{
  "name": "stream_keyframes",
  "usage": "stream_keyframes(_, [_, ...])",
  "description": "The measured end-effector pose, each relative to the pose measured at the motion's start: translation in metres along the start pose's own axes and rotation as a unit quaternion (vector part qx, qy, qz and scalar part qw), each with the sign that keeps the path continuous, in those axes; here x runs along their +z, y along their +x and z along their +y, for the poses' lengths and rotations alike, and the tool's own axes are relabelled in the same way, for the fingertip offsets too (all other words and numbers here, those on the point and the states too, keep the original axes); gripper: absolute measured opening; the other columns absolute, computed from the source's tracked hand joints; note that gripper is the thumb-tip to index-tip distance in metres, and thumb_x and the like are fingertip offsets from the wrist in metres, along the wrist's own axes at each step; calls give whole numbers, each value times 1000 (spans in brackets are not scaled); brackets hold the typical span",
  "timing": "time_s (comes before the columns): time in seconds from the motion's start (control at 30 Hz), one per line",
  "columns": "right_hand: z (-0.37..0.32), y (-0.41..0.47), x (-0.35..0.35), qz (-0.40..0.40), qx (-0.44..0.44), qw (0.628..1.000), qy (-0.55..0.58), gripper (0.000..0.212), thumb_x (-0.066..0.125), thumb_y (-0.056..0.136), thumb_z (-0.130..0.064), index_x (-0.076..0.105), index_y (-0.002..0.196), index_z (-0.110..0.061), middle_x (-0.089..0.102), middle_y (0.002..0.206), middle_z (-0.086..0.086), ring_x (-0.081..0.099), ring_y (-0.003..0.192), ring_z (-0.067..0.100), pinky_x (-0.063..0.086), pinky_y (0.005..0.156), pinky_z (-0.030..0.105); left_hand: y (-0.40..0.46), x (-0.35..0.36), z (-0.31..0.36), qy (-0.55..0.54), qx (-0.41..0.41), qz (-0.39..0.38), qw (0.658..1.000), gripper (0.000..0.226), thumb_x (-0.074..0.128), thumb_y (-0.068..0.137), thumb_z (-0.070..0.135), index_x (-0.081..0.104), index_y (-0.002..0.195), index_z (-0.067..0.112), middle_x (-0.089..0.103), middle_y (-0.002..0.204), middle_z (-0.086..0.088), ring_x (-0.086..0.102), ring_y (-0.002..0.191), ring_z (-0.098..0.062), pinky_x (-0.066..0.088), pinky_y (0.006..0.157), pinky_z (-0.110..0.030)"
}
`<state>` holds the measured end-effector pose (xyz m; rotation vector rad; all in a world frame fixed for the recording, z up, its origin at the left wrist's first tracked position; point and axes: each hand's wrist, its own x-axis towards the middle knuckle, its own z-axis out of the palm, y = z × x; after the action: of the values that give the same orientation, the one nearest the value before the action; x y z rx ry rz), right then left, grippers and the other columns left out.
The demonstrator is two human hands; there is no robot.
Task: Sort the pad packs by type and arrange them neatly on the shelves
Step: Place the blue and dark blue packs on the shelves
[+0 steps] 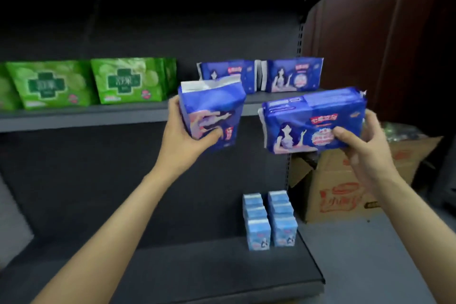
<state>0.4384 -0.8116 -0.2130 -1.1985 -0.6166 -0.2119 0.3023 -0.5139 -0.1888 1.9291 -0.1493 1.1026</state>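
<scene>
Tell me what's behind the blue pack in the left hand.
A blue pack standing on the upper shelf, its lower part hidden by the held pack. Anything lower is covered.

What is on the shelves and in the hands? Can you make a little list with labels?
left hand: holds a blue pack, turned on end
right hand: holds another blue pack, lying flat
upper shelf: green packs left, blue packs right
lower shelf: small light-blue packs, two rows
beside shelves: cardboard box
</scene>
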Motion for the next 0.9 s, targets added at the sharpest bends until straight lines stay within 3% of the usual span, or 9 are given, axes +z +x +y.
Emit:
stream_keyframes(0.07, [-15, 21, -3, 21, -17, 1000, 13, 74, 91, 47, -44, 52, 107, -24, 67, 106, -3, 66, 94, 10, 54, 73, 23, 23, 7, 16, 47, 31, 29, 998, 69, 80, 56, 47, 43, 113, 40, 56, 121, 1, 55, 113, -14, 46, 94, -29])
stream_keyframes(0.13, [-22, 46, -3, 48, -31, 998, 5, 73, 90, 48, -46, 50, 107, -26, 65, 111, 3, 66, 98, 15, 55, 75, 28, 44, 15, 25, 81, 50, 51, 994, 73, 81, 55, 50, 44, 117, 39, 58, 115, 5, 55, 110, -13, 48, 93, -33])
stream_keyframes(0.23, [-17, 92, -11, 76, -48, 996, -28, 70, 88, 50, -53, 51, 105, -32, 63, 116, 9, 64, 104, 23, 55, 82, 39, 74, 34, 32, 40, 34, 73, 996, 84, 85, 60, 40, 32, 126, 48, 62, 108, 19, 61, 104, -3, 51, 91, -38])
stream_keyframes(0.33, [5, 137, -15, 83, -39, 994, -55, 57, 84, 67, -34, 49, 110, -22, 62, 118, 13, 64, 102, 22, 53, 87, 38, 102, 54, 30, 21, 19, 99, 995, 100, 86, 67, 29, 18, 139, 42, 54, 109, 31, 59, 105, -2, 47, 90, -32])
stream_keyframes(0.43, [26, 171, -18, 85, -16, 983, -164, 52, 79, 76, -28, 49, 115, -13, 61, 120, 11, 60, 99, 18, 49, 88, 34, 126, 72, 12, 18, -26, 139, 990, 93, 86, 68, 24, 24, 137, 25, 54, 113, 15, 56, 107, -10, 46, 88, -28])
stream_keyframes(0.53, [41, 191, -13, 88, -11, 924, -372, 61, 74, 79, -36, 48, 126, -7, 57, 124, 14, 53, 112, 32, 40, 94, 38, 142, 86, -13, 6, -87, 171, 981, 82, 88, 64, 25, 32, 123, 17, 52, 123, 1, 55, 110, -16, 52, 79, -24])
stream_keyframes(0.67, [53, 192, 4, 115, -64, 864, -486, 77, 65, 87, -34, 21, 149, -24, 34, 144, 16, 37, 126, 38, 36, 98, 49, 155, 90, -31, 145, -171, 231, 947, 101, 88, 58, 44, 32, 132, 5, 36, 138, -11, 43, 124, -26, 39, 91, -31])
stream_keyframes(0.77, [59, 191, 1, 117, -104, 842, -517, 74, 60, 91, -35, 14, 149, -40, 18, 153, 16, 26, 135, 37, 34, 103, 51, 156, 89, -35, 289, -55, 256, 921, 117, 87, 54, 49, 23, 147, 17, 17, 154, -11, 21, 140, -30, 27, 108, -44])
stream_keyframes(0.9, [62, 191, 1, 108, -114, 826, -542, 62, 53, 91, -40, 24, 146, -43, 27, 150, 17, 27, 136, 36, 28, 107, 50, 159, 87, -42, 441, 115, 87, 886, 83, 80, 64, 52, 45, 137, 34, 24, 155, -2, 20, 141, -33, 25, 111, -47])
